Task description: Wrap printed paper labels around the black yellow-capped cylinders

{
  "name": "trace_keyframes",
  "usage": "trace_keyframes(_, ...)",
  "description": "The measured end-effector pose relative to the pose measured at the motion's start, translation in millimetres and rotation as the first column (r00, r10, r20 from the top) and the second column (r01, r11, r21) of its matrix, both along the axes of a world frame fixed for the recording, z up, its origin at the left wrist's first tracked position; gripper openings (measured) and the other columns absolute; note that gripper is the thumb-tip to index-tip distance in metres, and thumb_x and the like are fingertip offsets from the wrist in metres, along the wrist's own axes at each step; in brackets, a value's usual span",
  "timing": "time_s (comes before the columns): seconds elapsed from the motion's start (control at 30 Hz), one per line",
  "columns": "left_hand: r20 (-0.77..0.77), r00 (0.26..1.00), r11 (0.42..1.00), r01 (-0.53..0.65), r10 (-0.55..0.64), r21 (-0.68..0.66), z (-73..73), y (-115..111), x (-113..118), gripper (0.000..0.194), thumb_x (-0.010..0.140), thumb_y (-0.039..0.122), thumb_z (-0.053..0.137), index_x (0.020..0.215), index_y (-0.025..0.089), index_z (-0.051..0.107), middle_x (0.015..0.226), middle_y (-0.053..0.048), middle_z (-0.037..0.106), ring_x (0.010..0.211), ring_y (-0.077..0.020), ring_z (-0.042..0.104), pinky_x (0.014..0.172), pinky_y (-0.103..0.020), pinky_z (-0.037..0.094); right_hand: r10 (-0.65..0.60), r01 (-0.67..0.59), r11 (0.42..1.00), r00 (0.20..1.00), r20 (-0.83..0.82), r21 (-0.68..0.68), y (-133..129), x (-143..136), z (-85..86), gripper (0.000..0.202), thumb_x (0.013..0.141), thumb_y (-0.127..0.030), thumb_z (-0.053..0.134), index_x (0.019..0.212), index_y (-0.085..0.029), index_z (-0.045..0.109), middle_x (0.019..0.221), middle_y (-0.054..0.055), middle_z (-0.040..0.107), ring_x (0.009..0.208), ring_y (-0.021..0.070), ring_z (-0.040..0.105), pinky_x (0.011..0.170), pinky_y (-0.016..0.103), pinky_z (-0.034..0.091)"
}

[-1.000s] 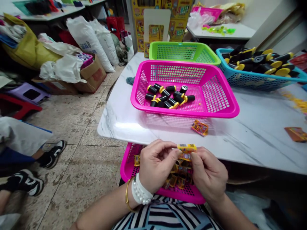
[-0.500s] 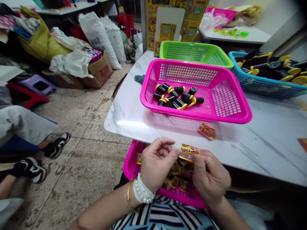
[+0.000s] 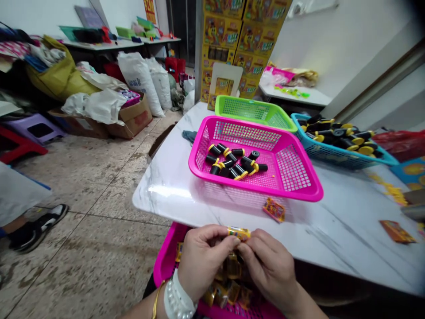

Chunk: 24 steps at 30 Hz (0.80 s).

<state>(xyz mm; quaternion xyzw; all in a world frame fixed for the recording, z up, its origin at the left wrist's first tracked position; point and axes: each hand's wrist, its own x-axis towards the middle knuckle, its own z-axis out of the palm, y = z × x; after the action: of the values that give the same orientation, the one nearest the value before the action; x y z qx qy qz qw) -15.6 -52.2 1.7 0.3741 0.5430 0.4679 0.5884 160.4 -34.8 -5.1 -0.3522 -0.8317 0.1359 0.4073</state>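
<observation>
Closest to me, the left hand point(image 3: 202, 259) and the right hand point(image 3: 268, 266) meet over a pink basket on the lap point(image 3: 166, 266). Both hands are closed in a fingertip grip on 1 small yellow packet point(image 3: 238, 232), thumb and forefinger pinching it from either side just below the edge of the bench point(image 3: 348, 239). Under the hands the lap basket holds more orange and yellow packets point(image 3: 229, 290); I cannot count them.

On the marble bench, 1 orange packet point(image 3: 274, 209) lies loose just in front of a second pink basket point(image 3: 299, 190). That basket holds a cluster of black rollers with yellow rings point(image 3: 232, 162), filling only a small patch of its floor. Behind it stands a green basket point(image 3: 255, 110), and to the right a blue basket point(image 3: 332, 153) heaped with larger black and yellow parts. Another orange packet point(image 3: 396, 231) lies near the right edge.

By my judgement the work is early to midway: many packets remain in the lap basket, and only a modest number of rollers sit finished on the bench.

Compared with 1 second ago, the hands have drawn closer together on the packet, which now shows edge-on, narrower than the flat face visible half a second ago. The view has tilted up, showing stacked yellow cartons point(image 3: 245, 40) beyond.
</observation>
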Motion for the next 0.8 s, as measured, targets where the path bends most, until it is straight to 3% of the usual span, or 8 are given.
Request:
trace_keyframes(0.07, 0.118, 0.992, 0.996, 0.040, -0.031, -0.075, -0.5, 2.9, -3.3, 0.026, 0.081, 0.040, 0.077, 0.079, 0.014, 0.071, 0.050, 0.002, 0.060, 0.037, -0.0062, 0.043, 0.039, -0.018, 0.027, 0.042, -0.043, 0.999, 0.997, 0.069, 0.009, 25.4, 14.3, 25.1, 0.017, 0.098, -0.015, 0.058, 0.082, -0.021, 0.062, 0.070, 0.001, 0.064, 0.062, 0.0125, 0.061, 0.059, 0.024, 0.049)
trace_keyframes(0.23, 0.338, 0.935, 0.971, 0.170, -0.105, -0.169, 1.6, 13.3, -8.5, 0.033, 0.076, 0.043, 0.082, 0.089, 0.013, 0.073, 0.061, -0.002, 0.071, 0.031, -0.0019, 0.041, 0.035, -0.015, 0.019, -0.238, 0.178, 0.970, 0.845, 0.479, 0.168, 128.5, 39.9, 77.4, 0.010, 0.096, -0.029, 0.063, 0.099, -0.022, 0.069, 0.103, 0.008, 0.075, 0.093, 0.0226, 0.070, 0.075, 0.033, 0.053)
trace_keyframes(0.33, 0.408, 0.905, 0.959, 0.216, -0.125, -0.184, 4.0, 19.9, -9.3, 0.035, 0.071, 0.039, 0.086, 0.088, 0.009, 0.078, 0.076, -0.009, 0.076, 0.035, 0.0006, 0.043, 0.036, -0.014, 0.020, -0.103, 0.190, 0.982, 0.479, 0.872, 0.012, 184.5, 34.5, 76.5, 0.013, 0.086, -0.024, 0.067, 0.098, -0.020, 0.070, 0.107, 0.010, 0.075, 0.097, 0.0270, 0.069, 0.068, 0.031, 0.049)
trace_keyframes(0.4, 0.439, 0.891, 0.957, 0.218, -0.115, -0.192, 5.4, 23.2, -10.1, 0.033, 0.068, 0.037, 0.088, 0.079, 0.008, 0.079, 0.068, -0.007, 0.073, 0.037, 0.0012, 0.041, 0.037, -0.013, 0.020, -0.062, 0.232, 0.972, 0.400, 0.914, -0.035, 205.4, 29.0, 69.4, 0.018, 0.080, -0.020, 0.069, 0.098, -0.016, 0.070, 0.097, 0.012, 0.075, 0.088, 0.0272, 0.069, 0.064, 0.031, 0.045)
trace_keyframes(0.5, 0.480, 0.876, 0.958, 0.175, -0.046, -0.227, 5.8, 26.2, -12.6, 0.032, 0.064, 0.034, 0.092, 0.074, 0.007, 0.078, 0.054, 0.000, 0.061, 0.038, 0.0006, 0.038, 0.036, -0.013, 0.018, -0.067, 0.275, 0.960, 0.412, 0.909, -0.054, 206.7, 32.0, 67.9, 0.045, 0.078, -0.023, 0.070, 0.122, -0.014, 0.066, 0.091, 0.013, 0.074, 0.075, 0.0260, 0.068, 0.060, 0.032, 0.043)
trace_keyframes(0.6, 0.510, 0.859, 0.960, 0.113, 0.034, -0.255, 3.2, 27.7, -14.6, 0.032, 0.061, 0.031, 0.093, 0.074, 0.007, 0.077, 0.056, 0.000, 0.061, 0.037, 0.0010, 0.038, 0.035, -0.012, 0.020, -0.064, 0.263, 0.952, 0.669, 0.740, -0.154, 172.3, 50.3, 81.0, 0.073, 0.080, -0.026, 0.072, 0.149, -0.022, 0.049, 0.094, 0.008, 0.075, 0.070, 0.0222, 0.067, 0.064, 0.034, 0.049)
trace_keyframes(0.7, 0.536, 0.841, 0.960, 0.089, 0.070, -0.266, 0.1, 29.5, -12.3, 0.031, 0.062, 0.029, 0.093, 0.075, 0.007, 0.076, 0.061, -0.001, 0.065, 0.036, 0.0021, 0.038, 0.034, -0.011, 0.021, -0.036, 0.070, 0.921, 0.995, 0.095, -0.384, 111.8, 65.5, 86.5, 0.050, 0.084, -0.036, 0.074, 0.133, -0.028, 0.065, 0.108, 0.006, 0.076, 0.083, 0.0214, 0.073, 0.073, 0.035, 0.059)
trace_keyframes(0.8, 0.569, 0.820, 0.956, 0.111, 0.067, -0.273, 0.0, 31.6, -4.7, 0.028, 0.064, 0.027, 0.091, 0.077, 0.007, 0.076, 0.060, 0.000, 0.065, 0.036, 0.0019, 0.039, 0.033, -0.010, 0.022, -0.148, -0.161, 0.829, 0.861, -0.487, -0.536, 51.7, 60.2, 66.4, 0.036, 0.081, -0.036, 0.082, 0.113, -0.032, 0.067, 0.096, 0.000, 0.080, 0.093, 0.0240, 0.077, 0.085, 0.038, 0.063)
